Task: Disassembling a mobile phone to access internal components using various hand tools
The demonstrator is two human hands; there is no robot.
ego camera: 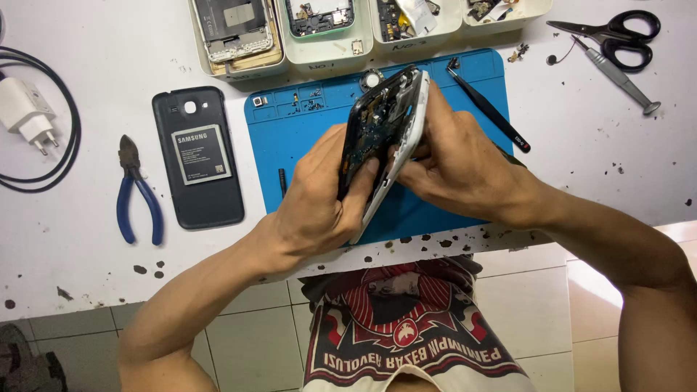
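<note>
Both hands gripped an opened phone (381, 138) edge-up over the blue mat (319, 145): left hand (316, 199) clenched at seven o'clock, right hand (457, 163) pinching from three o'clock.

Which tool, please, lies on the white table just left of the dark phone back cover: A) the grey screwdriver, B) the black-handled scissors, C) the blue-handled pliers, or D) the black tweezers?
C: the blue-handled pliers lie on the white table directly left of the dark back cover, whereas the scissors and screwdriver sit at the far right and the tweezers rest on the blue mat.
</note>
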